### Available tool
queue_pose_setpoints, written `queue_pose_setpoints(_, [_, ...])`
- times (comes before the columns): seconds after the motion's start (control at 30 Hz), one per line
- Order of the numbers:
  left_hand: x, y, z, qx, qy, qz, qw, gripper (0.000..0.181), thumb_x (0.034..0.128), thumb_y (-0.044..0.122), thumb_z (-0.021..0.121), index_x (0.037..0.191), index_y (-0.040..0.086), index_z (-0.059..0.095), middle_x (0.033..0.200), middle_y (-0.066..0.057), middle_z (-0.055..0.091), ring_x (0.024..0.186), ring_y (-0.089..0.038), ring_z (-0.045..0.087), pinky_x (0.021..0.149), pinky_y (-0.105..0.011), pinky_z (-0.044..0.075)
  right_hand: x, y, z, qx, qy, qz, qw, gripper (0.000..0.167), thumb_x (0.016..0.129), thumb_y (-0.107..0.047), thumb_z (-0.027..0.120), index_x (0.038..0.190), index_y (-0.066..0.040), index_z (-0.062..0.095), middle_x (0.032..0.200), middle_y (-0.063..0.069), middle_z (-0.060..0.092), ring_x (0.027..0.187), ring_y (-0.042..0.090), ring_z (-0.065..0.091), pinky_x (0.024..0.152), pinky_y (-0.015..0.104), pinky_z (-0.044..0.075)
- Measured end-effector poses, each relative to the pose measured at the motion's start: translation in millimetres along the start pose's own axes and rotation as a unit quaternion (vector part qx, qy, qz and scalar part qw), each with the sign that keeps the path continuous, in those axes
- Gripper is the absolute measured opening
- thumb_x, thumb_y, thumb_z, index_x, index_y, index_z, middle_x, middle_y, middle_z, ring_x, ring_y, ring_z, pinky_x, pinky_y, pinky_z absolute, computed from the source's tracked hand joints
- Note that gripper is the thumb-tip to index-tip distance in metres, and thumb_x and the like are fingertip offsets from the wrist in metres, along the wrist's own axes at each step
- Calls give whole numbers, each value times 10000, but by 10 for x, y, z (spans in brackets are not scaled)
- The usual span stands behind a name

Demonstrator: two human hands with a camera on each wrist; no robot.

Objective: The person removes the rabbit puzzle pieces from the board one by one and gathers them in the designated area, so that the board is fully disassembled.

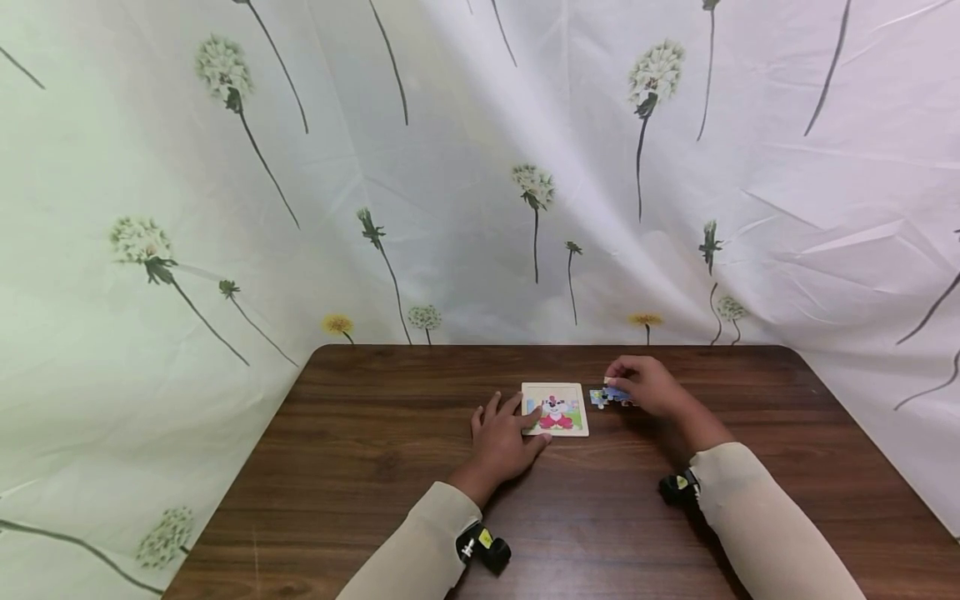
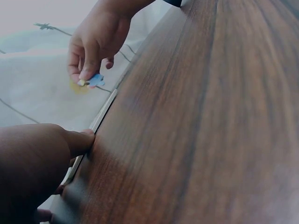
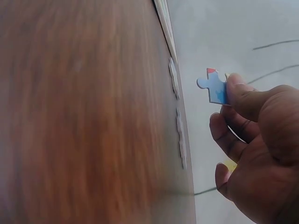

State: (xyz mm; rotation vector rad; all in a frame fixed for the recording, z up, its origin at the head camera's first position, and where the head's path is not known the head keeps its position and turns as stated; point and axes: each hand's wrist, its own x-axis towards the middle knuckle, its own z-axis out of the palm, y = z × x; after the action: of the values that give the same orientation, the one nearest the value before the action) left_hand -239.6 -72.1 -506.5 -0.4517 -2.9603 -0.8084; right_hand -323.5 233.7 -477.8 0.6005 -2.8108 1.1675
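A square puzzle board (image 1: 564,432) with a light wooden border lies on the table, showing a cartoon animal in red on the part filled with pieces. My left hand (image 1: 501,442) rests at its left side, fingers spread, the thumb at the near edge. To the right of the board, my right hand (image 1: 651,388) pinches a light blue puzzle piece (image 3: 216,88) between thumb and fingertips, raised above the table in the right wrist view. Loose puzzle pieces (image 1: 597,398) lie under and beside that hand, partly hidden by it.
The dark wood-grain table (image 1: 360,458) spreads around the board. Behind it hangs a white cloth (image 1: 465,208) printed with dandelions, close to the table's far edge. Each wrist carries a small black camera (image 1: 492,552).
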Motion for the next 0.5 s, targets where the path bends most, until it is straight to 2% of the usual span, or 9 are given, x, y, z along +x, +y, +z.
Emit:
queue_pose_setpoints(0.1, [-5, 8, -8, -15, 63, 57, 10000, 513, 1047, 483, 722, 1511, 268, 686, 1716, -117, 472, 1646, -498, 296, 1270, -776, 216, -34, 36, -55, -11, 82, 42, 10000, 76, 1044, -12, 708, 1011, -47, 767, 984, 94, 744, 889, 187, 645, 781, 332, 556])
queue_pose_setpoints(0.2, [-13, 12, -10, 6, 41, 49, 10000, 514, 1047, 487, 720, 1513, 271, 684, 1717, -114, 470, 1647, -497, 296, 1271, -774, 218, -73, 83, -106, -66, 148, 11, 9999, 75, 1050, -28, 708, 1021, -47, 774, 996, 92, 757, 924, 184, 650, 842, 351, 552])
queue_pose_setpoints(0.5, [-15, 3, 1, 29, 9, 45, 10000, 520, 1051, 495, 711, 1525, 284, 671, 1719, -116, 465, 1647, -498, 293, 1273, -773, 215, -198, 202, -223, 2, 198, 202, 9996, 101, 1080, -70, 682, 1076, -28, 774, 1045, 119, 771, 925, 154, 655, 812, 297, 552])
